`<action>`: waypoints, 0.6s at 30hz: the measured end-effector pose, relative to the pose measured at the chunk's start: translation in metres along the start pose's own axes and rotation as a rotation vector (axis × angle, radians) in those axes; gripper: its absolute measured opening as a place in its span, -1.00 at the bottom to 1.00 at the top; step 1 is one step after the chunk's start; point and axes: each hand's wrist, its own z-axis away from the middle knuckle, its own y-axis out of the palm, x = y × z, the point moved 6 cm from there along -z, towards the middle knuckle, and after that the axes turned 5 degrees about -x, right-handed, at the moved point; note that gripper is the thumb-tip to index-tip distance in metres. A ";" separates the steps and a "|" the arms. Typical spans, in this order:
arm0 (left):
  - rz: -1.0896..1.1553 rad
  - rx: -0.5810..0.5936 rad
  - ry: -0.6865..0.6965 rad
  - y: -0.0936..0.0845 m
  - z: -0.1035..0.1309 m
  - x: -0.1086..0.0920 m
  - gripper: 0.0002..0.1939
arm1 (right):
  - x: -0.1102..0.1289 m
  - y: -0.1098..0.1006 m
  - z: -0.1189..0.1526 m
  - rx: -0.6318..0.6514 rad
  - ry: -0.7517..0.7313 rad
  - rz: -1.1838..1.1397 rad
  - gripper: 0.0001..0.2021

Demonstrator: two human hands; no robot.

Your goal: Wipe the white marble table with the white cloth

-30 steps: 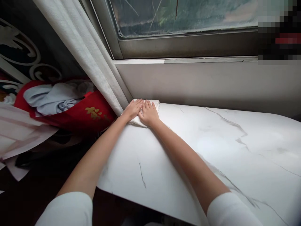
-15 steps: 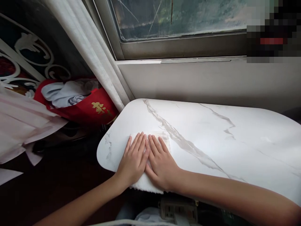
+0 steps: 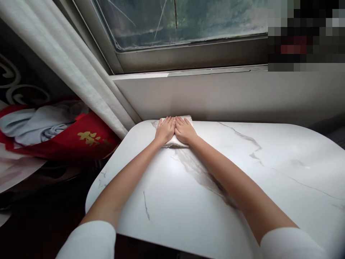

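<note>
A white cloth (image 3: 175, 143) lies at the far edge of a white marble-patterned tabletop (image 3: 172, 201), against the wall. On its left part rests my left hand (image 3: 165, 130), flat with the fingers stretched forward. My right hand (image 3: 185, 131) lies flat beside it, the two touching near the thumbs. Both palms press the cloth down, and its middle is hidden under them. Only its corners and near edge show. Both forearms stretch across the table, with white sleeves at the bottom of the view.
Behind the table stands a pale wall (image 3: 215, 95) below a window (image 3: 185, 25). To the left hangs a whitish curtain (image 3: 61, 57). A red bag (image 3: 78, 138) with gold lettering holds light grey fabric (image 3: 37, 122). A blurred patch covers the upper right.
Both hands have slid the cloth forward from the table's near edge to its far edge by the wall. The view has shifted, and my arms are now stretched out.
</note>
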 end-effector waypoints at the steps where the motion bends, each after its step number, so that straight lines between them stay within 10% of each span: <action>1: 0.003 -0.008 0.002 0.002 -0.007 -0.003 -0.50 | -0.007 0.000 -0.004 -0.005 0.005 0.002 -0.45; 10: 0.008 -0.015 -0.003 0.003 0.015 -0.019 -0.49 | -0.006 -0.010 0.026 -0.044 0.005 0.039 -0.46; 18: -0.037 0.053 0.188 -0.019 0.151 -0.080 -0.47 | 0.041 -0.047 0.170 -0.033 -0.109 0.026 -0.43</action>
